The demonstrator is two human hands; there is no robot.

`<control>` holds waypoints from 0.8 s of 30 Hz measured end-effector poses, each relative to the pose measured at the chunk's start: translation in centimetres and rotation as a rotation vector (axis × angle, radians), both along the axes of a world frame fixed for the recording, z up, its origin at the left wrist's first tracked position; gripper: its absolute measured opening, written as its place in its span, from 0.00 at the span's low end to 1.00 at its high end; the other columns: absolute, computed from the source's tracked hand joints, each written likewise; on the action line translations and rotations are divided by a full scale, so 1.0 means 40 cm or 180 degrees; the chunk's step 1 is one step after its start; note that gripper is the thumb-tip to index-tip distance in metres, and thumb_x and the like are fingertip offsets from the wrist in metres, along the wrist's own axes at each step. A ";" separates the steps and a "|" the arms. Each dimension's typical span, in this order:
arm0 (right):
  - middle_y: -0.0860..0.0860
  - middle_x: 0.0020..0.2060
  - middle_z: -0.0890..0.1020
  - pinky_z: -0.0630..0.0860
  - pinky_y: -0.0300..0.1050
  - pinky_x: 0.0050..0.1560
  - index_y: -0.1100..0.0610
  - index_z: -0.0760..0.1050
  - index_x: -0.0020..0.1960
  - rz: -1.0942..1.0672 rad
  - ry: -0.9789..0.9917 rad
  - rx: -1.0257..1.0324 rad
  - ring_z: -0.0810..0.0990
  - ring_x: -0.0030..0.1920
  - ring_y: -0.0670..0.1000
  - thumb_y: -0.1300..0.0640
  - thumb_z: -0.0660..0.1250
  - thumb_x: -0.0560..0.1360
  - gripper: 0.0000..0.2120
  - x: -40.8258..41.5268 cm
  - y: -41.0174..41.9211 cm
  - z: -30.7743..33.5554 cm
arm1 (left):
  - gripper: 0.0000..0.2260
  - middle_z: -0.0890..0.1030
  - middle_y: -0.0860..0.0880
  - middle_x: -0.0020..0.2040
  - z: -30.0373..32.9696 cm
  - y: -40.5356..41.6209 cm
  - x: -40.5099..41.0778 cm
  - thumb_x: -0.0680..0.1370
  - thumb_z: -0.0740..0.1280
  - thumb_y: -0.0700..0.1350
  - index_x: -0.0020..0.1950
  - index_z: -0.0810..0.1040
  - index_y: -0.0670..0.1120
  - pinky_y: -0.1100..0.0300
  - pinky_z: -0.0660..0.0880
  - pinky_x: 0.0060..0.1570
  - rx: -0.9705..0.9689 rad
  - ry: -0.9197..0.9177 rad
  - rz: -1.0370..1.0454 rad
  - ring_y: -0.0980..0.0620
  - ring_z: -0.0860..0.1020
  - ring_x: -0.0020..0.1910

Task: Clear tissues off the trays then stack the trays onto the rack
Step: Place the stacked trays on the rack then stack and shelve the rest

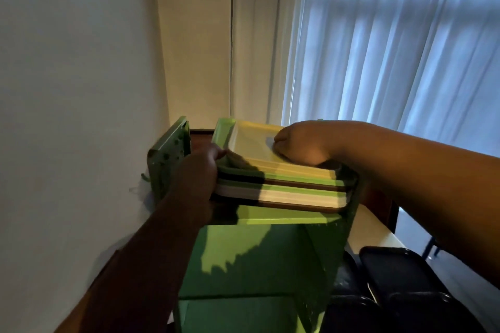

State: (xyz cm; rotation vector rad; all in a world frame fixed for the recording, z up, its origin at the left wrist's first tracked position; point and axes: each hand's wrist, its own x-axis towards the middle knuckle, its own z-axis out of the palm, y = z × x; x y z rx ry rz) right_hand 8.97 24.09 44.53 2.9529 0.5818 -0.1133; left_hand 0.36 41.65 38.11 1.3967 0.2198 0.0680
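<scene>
From the head camera, a stack of trays [281,186] sits on the top shelf of a green rack [243,259], its near edges showing bands of green, dark brown and white. The topmost tray [251,146] is pale yellow with a raised rim, and it lies inside a green tray [221,130] whose far left corner shows beyond it. No tissue shows on the top tray, though a small grey patch lies just beside the knuckles. The left hand [197,167] presses against the left end of the stack, fingers curled onto the edges of the upper trays. The right hand [297,143] rests on the yellow tray's right part, closed into a loose fist; whether it clasps anything cannot be told. The rack's upright left side panel [167,162], pierced with holes, stands beside a white wall [75,89]. Below the shelf the rack is open, and nothing shows in it. Dark chairs [400,278] stand at lower right, under a pale curtain [392,48].
</scene>
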 end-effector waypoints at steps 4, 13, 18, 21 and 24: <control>0.55 0.64 0.77 0.74 0.56 0.65 0.57 0.72 0.72 0.0279 -0.0128 0.0051 0.78 0.62 0.59 0.57 0.55 0.86 0.17 -0.014 0.006 -0.052 | 0.13 0.82 0.36 0.52 -0.029 0.009 0.009 0.82 0.58 0.47 0.54 0.79 0.42 0.39 0.80 0.50 0.0254 0.0177 -0.0028 0.37 0.82 0.51; 0.58 0.71 0.72 0.72 0.56 0.67 0.60 0.67 0.77 0.0541 -0.0135 -0.0561 0.74 0.68 0.61 0.56 0.56 0.86 0.21 -0.018 0.009 -0.055 | 0.07 0.82 0.40 0.54 0.027 0.032 0.014 0.83 0.59 0.41 0.51 0.77 0.47 0.53 0.78 0.52 0.2360 0.0088 -0.0138 0.43 0.81 0.53; 0.55 0.64 0.77 0.67 0.47 0.53 0.56 0.71 0.73 0.0745 -0.0077 -0.0517 0.76 0.62 0.56 0.55 0.59 0.85 0.17 -0.021 0.003 -0.054 | 0.14 0.80 0.39 0.62 0.014 0.000 0.005 0.83 0.60 0.44 0.63 0.75 0.36 0.55 0.77 0.59 0.3547 -0.0032 0.0107 0.45 0.81 0.58; 0.52 0.49 0.80 0.69 0.44 0.43 0.56 0.76 0.64 0.0478 0.0041 -0.0213 0.77 0.48 0.50 0.53 0.64 0.83 0.12 -0.011 -0.003 -0.053 | 0.13 0.82 0.36 0.54 0.025 -0.028 0.015 0.81 0.62 0.39 0.63 0.77 0.35 0.53 0.81 0.44 0.3554 -0.0451 0.0785 0.41 0.83 0.49; 0.50 0.39 0.79 0.67 0.41 0.31 0.54 0.74 0.47 0.0419 -0.0224 0.0413 0.74 0.35 0.47 0.53 0.65 0.82 0.07 0.007 -0.010 -0.027 | 0.18 0.81 0.40 0.58 0.062 -0.094 0.012 0.80 0.63 0.45 0.69 0.73 0.42 0.52 0.80 0.45 0.3850 -0.0546 0.0895 0.46 0.82 0.47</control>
